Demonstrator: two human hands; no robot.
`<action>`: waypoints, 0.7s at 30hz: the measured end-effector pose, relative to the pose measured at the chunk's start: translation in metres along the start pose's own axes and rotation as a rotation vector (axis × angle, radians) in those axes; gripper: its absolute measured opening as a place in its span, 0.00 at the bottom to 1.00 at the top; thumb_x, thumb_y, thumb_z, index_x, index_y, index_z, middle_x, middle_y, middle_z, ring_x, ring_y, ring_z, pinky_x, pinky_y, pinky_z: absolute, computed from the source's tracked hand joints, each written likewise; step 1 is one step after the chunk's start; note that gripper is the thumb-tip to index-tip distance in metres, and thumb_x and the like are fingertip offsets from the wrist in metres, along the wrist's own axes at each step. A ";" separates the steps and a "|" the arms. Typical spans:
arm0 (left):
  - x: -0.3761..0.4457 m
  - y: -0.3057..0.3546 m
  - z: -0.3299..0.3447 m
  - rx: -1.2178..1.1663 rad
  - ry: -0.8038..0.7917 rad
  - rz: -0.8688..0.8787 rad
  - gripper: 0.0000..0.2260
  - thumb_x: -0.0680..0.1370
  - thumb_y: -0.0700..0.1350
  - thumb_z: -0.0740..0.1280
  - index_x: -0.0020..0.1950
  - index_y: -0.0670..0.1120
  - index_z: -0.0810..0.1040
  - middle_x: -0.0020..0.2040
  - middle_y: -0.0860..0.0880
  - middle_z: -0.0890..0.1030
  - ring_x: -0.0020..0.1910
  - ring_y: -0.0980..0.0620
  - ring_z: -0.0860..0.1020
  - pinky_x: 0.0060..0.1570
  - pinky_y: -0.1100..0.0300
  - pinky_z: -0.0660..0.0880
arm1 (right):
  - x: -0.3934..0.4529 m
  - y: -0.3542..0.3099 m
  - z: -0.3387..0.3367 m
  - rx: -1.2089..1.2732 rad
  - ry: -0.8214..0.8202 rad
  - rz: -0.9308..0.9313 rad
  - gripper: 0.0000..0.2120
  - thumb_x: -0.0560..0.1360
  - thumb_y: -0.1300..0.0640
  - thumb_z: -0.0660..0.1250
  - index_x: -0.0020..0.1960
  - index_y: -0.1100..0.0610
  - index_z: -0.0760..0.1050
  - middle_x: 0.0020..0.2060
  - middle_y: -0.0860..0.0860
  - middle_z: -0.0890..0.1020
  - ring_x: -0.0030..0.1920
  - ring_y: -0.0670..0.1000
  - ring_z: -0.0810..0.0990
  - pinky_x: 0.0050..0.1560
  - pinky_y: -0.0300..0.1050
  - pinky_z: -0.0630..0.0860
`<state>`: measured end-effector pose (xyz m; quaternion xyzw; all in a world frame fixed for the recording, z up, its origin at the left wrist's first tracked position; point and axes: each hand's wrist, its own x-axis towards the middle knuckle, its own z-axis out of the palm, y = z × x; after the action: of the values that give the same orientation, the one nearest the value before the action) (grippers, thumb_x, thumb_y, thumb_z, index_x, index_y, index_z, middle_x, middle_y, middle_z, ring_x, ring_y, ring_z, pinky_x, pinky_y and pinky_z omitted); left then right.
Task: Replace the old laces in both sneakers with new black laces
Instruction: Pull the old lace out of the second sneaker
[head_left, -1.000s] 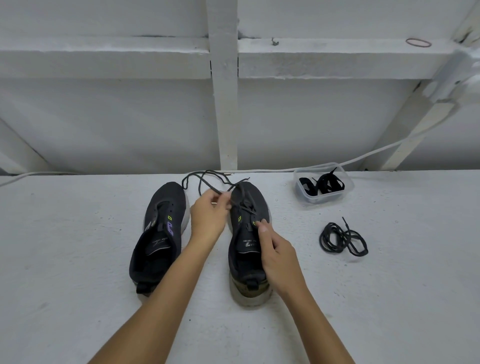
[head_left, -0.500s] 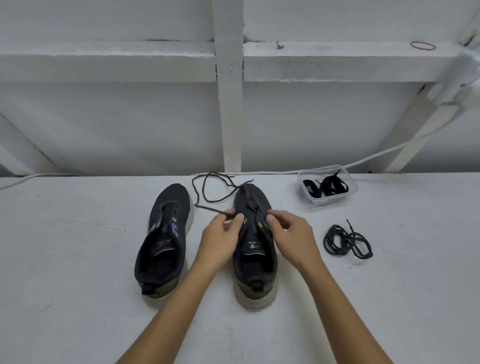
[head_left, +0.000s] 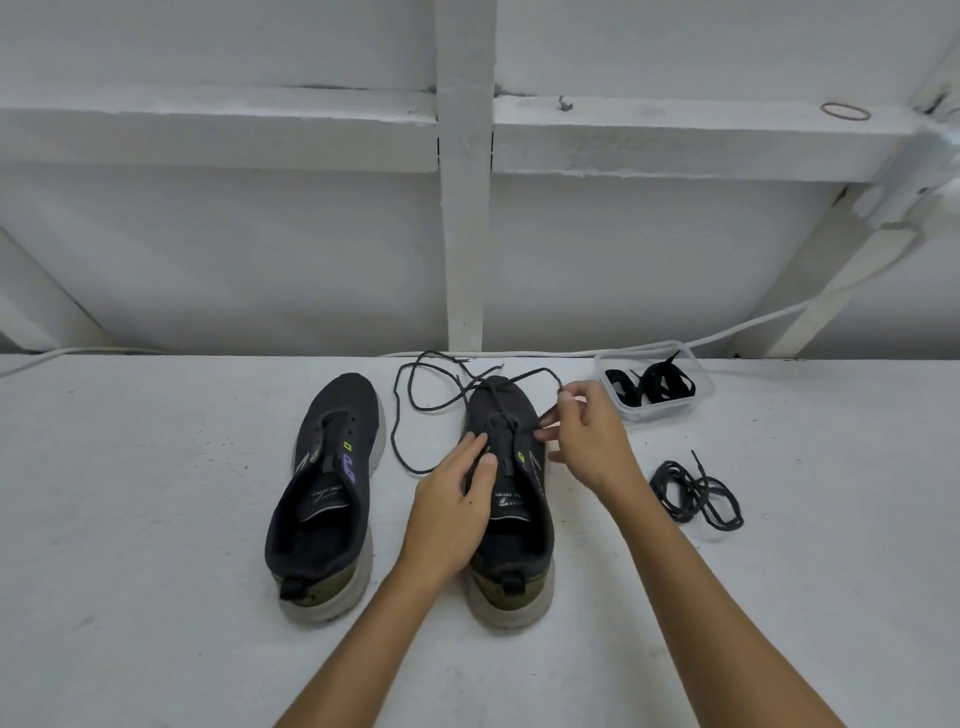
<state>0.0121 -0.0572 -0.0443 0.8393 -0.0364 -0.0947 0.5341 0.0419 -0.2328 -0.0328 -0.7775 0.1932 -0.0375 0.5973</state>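
Two dark sneakers stand side by side on the white surface, toes pointing away from me. The left sneaker (head_left: 327, 488) has no lace in its eyelets. The right sneaker (head_left: 511, 525) has a thin dark lace (head_left: 410, 410) still threaded near the toe, its loose end looping onto the surface to the left. My left hand (head_left: 452, 514) rests on the right sneaker's tongue with straight fingers. At that shoe's right side my right hand (head_left: 582, 441) pinches a strand of the lace.
A clear plastic tub (head_left: 655, 410) holding flat black laces sits at the back right. A coiled dark lace (head_left: 693, 493) lies loose to the right of the shoes. A white cable (head_left: 779, 314) runs along the back wall.
My right hand has drawn a strand of the lace out to the shoe's right side. My left hand let go of the lace and settled flat on the tongue.
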 end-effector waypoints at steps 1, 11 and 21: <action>0.001 0.000 0.000 -0.005 0.004 -0.003 0.19 0.83 0.50 0.61 0.74 0.50 0.72 0.75 0.55 0.70 0.74 0.61 0.65 0.73 0.66 0.60 | 0.000 0.004 0.000 -0.005 -0.020 0.018 0.05 0.83 0.49 0.61 0.52 0.49 0.73 0.46 0.52 0.84 0.44 0.48 0.85 0.49 0.57 0.84; 0.001 -0.001 0.003 0.060 0.008 0.046 0.17 0.84 0.50 0.58 0.72 0.56 0.73 0.75 0.56 0.69 0.74 0.62 0.64 0.73 0.66 0.58 | 0.003 0.008 -0.002 0.241 0.126 0.046 0.08 0.86 0.55 0.57 0.52 0.57 0.71 0.44 0.54 0.82 0.40 0.50 0.86 0.39 0.48 0.83; 0.003 -0.003 0.002 0.059 0.008 0.051 0.17 0.84 0.50 0.58 0.72 0.55 0.73 0.75 0.56 0.70 0.74 0.61 0.65 0.75 0.60 0.60 | 0.001 0.027 0.006 -0.162 -0.046 -0.122 0.07 0.79 0.50 0.70 0.44 0.51 0.81 0.42 0.44 0.84 0.43 0.47 0.83 0.46 0.44 0.79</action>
<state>0.0141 -0.0586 -0.0482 0.8538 -0.0583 -0.0767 0.5116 0.0373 -0.2335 -0.0605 -0.8344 0.1339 -0.0400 0.5332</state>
